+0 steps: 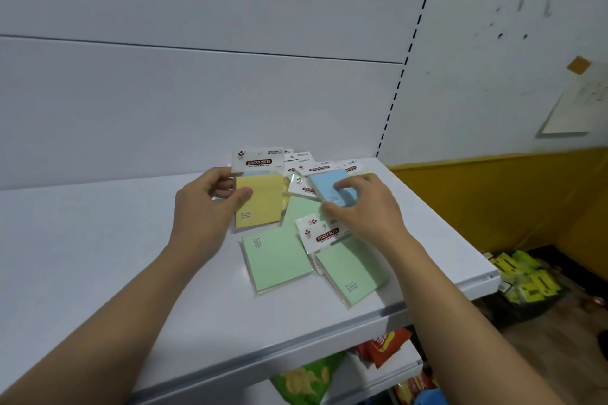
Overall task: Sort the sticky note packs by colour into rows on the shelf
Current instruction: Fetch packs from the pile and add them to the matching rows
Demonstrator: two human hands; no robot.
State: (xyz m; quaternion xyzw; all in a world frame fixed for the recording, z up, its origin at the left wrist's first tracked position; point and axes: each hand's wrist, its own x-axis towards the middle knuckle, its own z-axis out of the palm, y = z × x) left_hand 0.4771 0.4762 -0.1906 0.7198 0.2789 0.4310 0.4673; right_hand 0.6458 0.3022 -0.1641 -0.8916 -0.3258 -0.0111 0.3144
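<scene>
The left hand (210,204) pinches a yellow pack (263,204) by its left edge, thumb on the front and fingers behind, holding it tilted up off the white shelf (82,256). The right hand (362,204) grips a blue pack (329,189), fingertips over its top and thumb against its near edge, in the middle of the loose pile (309,168) towards the back right of the shelf. Two green packs (276,260) lie flat nearer the front, side by side, the right one (350,273) close to the shelf's front lip. More packs overlap behind, their white header cards showing. The whole left half of the shelf is bare, and a strip along the front edge is free too. Snack bags (306,378) sit on the lower shelf.
</scene>
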